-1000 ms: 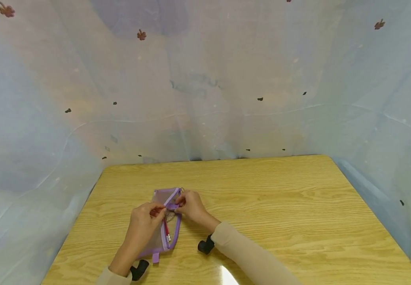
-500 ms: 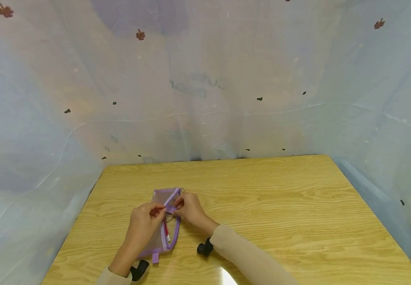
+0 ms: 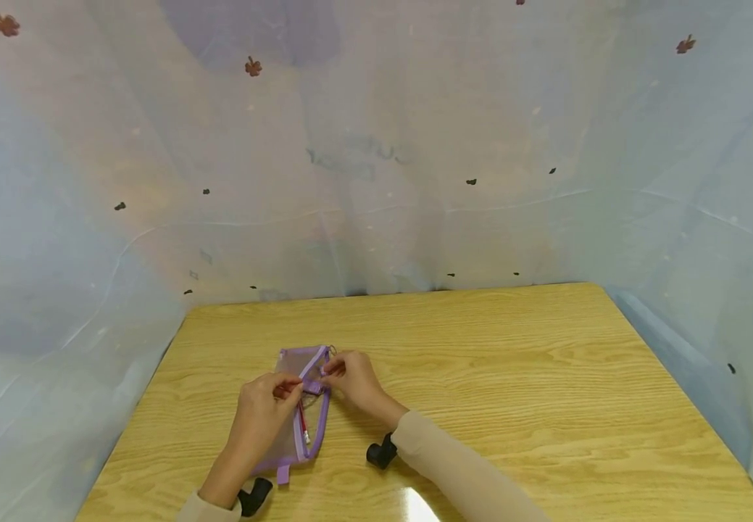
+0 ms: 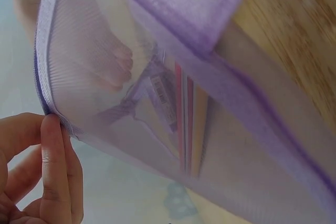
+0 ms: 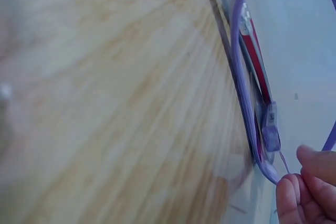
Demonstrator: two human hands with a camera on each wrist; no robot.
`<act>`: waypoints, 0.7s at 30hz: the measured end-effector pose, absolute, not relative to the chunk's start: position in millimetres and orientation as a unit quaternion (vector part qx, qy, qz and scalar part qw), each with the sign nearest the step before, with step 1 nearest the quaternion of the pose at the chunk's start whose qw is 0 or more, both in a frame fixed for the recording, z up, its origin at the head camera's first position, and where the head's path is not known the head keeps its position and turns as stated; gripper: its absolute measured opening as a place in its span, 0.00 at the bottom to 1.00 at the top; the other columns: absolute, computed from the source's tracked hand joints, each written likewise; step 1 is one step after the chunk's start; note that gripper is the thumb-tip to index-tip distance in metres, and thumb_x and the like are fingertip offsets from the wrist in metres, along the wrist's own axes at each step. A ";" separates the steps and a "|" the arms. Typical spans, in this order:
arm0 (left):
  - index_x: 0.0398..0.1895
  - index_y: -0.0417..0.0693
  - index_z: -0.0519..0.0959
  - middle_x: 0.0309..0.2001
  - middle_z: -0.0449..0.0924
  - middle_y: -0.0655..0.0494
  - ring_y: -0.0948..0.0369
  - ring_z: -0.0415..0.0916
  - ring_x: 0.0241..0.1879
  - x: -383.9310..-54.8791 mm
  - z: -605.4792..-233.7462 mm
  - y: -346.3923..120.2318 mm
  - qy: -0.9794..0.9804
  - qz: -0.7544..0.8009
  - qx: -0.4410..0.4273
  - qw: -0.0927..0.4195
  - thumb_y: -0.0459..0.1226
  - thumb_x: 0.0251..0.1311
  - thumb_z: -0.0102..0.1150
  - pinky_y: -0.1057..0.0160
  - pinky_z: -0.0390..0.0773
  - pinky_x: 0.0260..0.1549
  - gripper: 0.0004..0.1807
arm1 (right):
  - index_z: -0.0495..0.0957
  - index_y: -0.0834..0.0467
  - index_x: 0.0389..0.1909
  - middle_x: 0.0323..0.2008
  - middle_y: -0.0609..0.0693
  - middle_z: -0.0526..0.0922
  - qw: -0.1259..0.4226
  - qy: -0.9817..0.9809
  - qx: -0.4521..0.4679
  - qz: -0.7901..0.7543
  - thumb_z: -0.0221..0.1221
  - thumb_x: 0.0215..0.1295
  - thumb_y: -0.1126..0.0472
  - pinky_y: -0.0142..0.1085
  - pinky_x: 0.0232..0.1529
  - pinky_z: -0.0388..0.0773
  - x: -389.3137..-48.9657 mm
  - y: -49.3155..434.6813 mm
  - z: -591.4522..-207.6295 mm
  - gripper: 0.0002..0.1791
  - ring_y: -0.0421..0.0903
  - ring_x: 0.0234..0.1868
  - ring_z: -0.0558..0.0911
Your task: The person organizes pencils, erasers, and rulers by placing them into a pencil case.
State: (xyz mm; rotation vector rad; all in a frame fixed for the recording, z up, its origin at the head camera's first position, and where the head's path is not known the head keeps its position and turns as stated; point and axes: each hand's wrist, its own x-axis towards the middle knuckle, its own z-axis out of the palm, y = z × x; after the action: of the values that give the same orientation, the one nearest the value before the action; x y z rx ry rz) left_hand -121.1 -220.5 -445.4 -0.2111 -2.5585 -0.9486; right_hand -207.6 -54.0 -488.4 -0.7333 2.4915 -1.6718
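Observation:
A purple mesh zip pencil case (image 3: 294, 359) lies unzipped on the table, its mouth spread apart. My left hand (image 3: 265, 409) pinches the near side of the zipped edge between thumb and fingers, as the left wrist view confirms. At the opposite side of the mouth, near the far end, my right hand (image 3: 354, 378) has thumb and fingertips together on the case's edge. Inside show a red pencil (image 5: 254, 59) with a metal ferrule and a small purple piece with a barcode label (image 5: 271, 129). A thin purple strand runs from that piece toward the right fingertips.
The wood-grain table (image 3: 513, 377) extends away to the right. A pale patterned curtain (image 3: 389, 145) hangs behind and along both sides. Black wrist cameras (image 3: 381, 452) sit beneath the forearms. A purple fabric tab (image 3: 283, 475) sticks out from the case's near end.
The right fingers have shifted slightly along the case's edge and look straighter than half a second ago. The left hand keeps its pinch in place. The head view has turned slightly.

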 end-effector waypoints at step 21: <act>0.30 0.39 0.85 0.25 0.81 0.58 0.66 0.77 0.24 -122.2 -450.7 -214.2 -0.919 -0.351 -0.058 0.173 0.26 0.52 0.73 0.71 0.80 0.24 0.05 | 0.84 0.67 0.38 0.33 0.54 0.84 0.014 0.807 -0.204 -0.554 0.67 0.63 0.67 0.30 0.35 0.81 -218.5 -9.7 -485.9 0.07 0.45 0.33 0.83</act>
State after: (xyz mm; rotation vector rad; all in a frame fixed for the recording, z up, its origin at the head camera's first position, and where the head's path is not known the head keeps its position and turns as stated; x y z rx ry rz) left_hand -122.2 -214.2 -450.7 -0.1650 -2.6060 -0.9952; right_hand -218.5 -9.7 -485.9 -0.6343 2.5114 -1.7260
